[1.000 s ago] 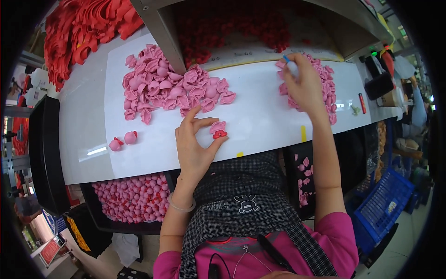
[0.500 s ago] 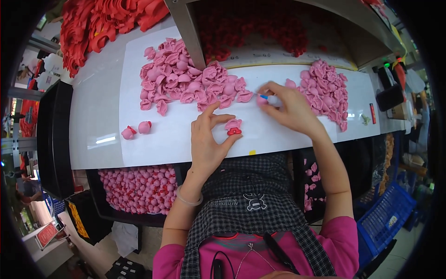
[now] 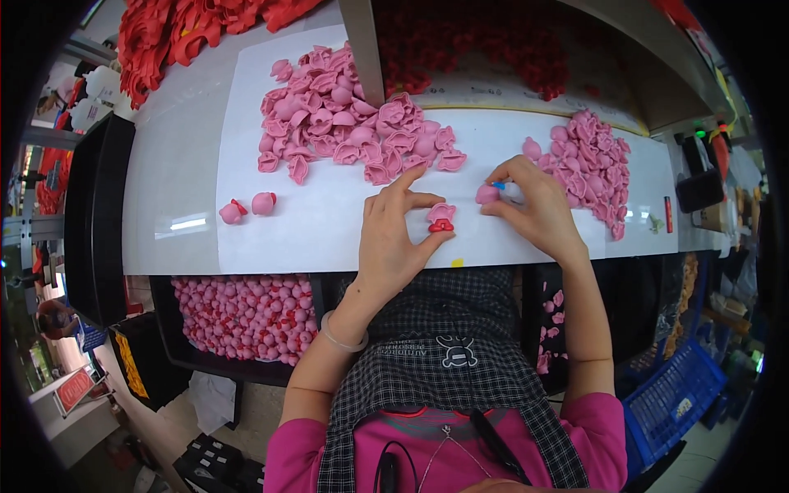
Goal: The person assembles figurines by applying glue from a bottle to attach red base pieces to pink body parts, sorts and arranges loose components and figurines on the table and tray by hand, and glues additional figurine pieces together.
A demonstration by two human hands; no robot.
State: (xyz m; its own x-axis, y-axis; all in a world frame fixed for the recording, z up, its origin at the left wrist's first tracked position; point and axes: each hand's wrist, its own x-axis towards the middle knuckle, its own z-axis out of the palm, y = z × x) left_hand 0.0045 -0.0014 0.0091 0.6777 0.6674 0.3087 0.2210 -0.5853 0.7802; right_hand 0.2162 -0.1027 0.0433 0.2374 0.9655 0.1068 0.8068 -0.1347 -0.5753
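Note:
My left hand (image 3: 394,234) pinches a small pink shell piece with a red part (image 3: 441,217) between thumb and fingertips, just above the white sheet. To its right, my right hand (image 3: 541,209) is closed around a small white bottle with a blue tip (image 3: 511,192). The same hand's fingertips also grip a rounded pink shell piece (image 3: 486,195). Whether the bottle's tip touches that piece I cannot make out. Beyond my left hand lies a pile of loose pink shell pieces (image 3: 341,119). Another pink pile (image 3: 588,160) sits beyond my right hand.
Two pink balls with red parts (image 3: 263,204) rest at the left. Below the table edge stands a black bin of pink-and-red balls (image 3: 246,316). Red strips (image 3: 189,33) are heaped at the far left. A metal shelf post (image 3: 362,49) rises behind the pile.
The view has shifted a little. My right hand has come nearer to me with the bottle and pink piece. My left hand has moved slightly right, still holding its piece.

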